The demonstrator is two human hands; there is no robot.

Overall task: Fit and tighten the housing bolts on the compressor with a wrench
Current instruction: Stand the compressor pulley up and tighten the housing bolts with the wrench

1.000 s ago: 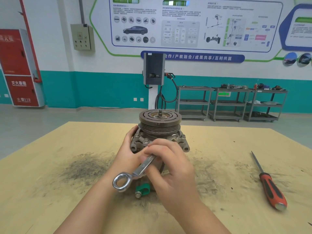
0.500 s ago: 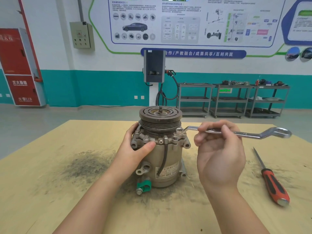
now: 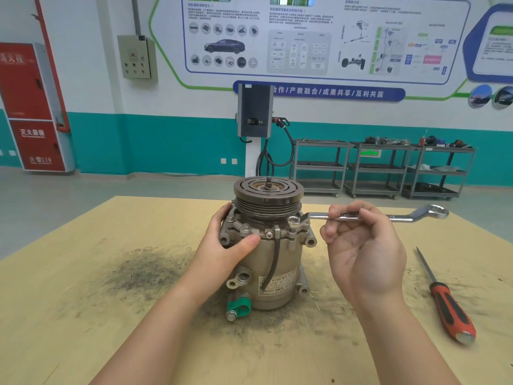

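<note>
Head view. The compressor (image 3: 266, 254) is being kept upright on the surface (image 3: 83, 315), pulley end up, amid a dark smear of grime.

The left hand (image 3: 224, 245) is being wrapped round the housing's left flank: thumb is being pressed on the front just below the flange, fingers are being curled over the far upper edge. Grip clenched on the compressor.

The right hand (image 3: 363, 245) is being held palm up, its grip grasping the wrench (image 3: 369, 216) by the shank, near the middle. The wrench is lying roughly level, running out to the right. Its near ring end is being seated over a bolt (image 3: 294, 221) on the right side of the flange, just under the pulley. Whether the ring is fully down on the bolt head cannot be told.

Another bolt head (image 3: 245, 227) is being seen on the front of the flange, just above the left thumb.

A red-handled screwdriver (image 3: 447, 301) is lying on the surface, well apart to the right, untouched.

Step judged: one flange bolt is being tightened.

Notes on doing it well:
- The ring is best being pressed square and fully down before any pull is being applied; a tilted ring is likely to be slipping off.
- A hold further out along the shank would be giving more leverage for the final nip.
- The swing looks limited by the pulley overhang, so short arcs with reseating are probably being called for.
- The housing is best being braced firmly against the turn, since it is only being stood on its end and could be twisting or tipping.
</note>
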